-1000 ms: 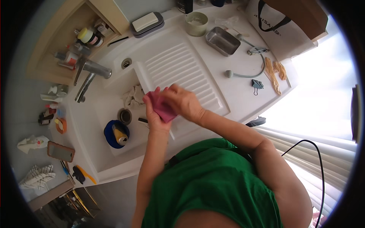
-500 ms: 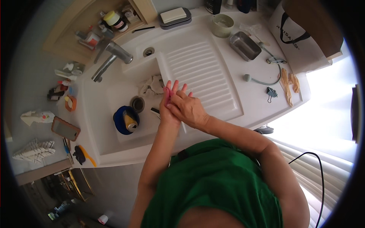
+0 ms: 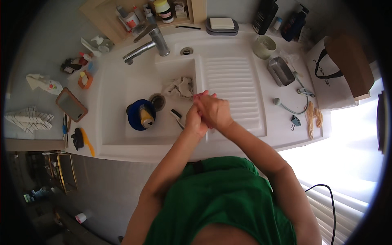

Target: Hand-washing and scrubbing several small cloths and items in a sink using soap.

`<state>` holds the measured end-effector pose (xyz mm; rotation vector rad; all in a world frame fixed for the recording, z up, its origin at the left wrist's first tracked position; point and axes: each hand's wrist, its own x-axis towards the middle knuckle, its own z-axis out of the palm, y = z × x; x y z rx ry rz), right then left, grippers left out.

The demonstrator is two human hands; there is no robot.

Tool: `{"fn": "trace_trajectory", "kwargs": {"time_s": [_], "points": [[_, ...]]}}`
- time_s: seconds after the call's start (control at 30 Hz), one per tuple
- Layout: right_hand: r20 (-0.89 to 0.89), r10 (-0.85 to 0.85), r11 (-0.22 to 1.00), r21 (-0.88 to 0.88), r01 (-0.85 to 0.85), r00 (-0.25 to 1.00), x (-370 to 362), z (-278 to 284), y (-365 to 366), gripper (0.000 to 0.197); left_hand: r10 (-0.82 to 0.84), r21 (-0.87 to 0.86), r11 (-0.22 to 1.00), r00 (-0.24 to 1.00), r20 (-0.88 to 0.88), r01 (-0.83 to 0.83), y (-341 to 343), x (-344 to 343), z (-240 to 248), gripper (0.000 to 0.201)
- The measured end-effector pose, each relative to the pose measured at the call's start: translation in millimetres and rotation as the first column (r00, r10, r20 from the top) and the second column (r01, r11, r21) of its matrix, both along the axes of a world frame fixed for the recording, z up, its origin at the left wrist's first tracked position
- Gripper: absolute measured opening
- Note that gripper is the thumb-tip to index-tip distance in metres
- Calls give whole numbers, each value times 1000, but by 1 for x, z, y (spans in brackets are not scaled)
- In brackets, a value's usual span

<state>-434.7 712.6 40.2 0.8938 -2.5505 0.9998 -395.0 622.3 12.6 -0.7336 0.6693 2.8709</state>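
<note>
Crumpled pale cloth (image 3: pixel 178 87) and white implement with a black end (image 3: pixel 177 114), the loose items nearest the hands. Both lie in the sink basin (image 3: pixel 116 94): the cloth just beyond the joined hands and slightly to their left, the implement just left of the left hand (image 3: pixel 195 119). The right hand (image 3: pixel 217 112) folds over the left, the two meeting above the divider (image 3: pixel 200 75) between the basin and the ribbed drainboard (image 3: pixel 232 87). The overlap suggests that each hand presses against the other. Whether either is closed on anything cannot be told, since the palms face inward and hide what may lie between them.

Farther left, a blue bowl (image 3: pixel 131 119) contains a tilted gold can (image 3: pixel 145 116); its wall probably keeps the can from rolling. The drain opening (image 3: pixel 157 101) lies just beside the bowl. At the rear, a tap (image 3: pixel 158 42) has its spout turned toward the left part of the basin. A pale bar (image 3: pixel 221 23) rests on a grey dish (image 3: pixel 221 32), presumably to keep it off the wet rim.
</note>
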Motion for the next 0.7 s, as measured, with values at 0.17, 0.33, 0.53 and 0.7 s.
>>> {"fn": "trace_trajectory", "kwargs": {"time_s": [0.17,0.33,0.53,0.7], "points": [[492,-158,971,-81,226,856,-54,-3,20,40,-45,-35,999,980,-196,39,-6,14,26,48],[887,439,760,-451,469,141,-33,2,34,53,98,81,993,965,-244,-80,-32,14,37,50],[799,542,635,-593,495,261,1,-3,22,41,114,167,983,965,-237,-75,-47,27,37,53],[635,322,772,-605,194,702,-6,20,-3,21,110,-181,975,988,-109,-129,-52,19,35,32]]}}
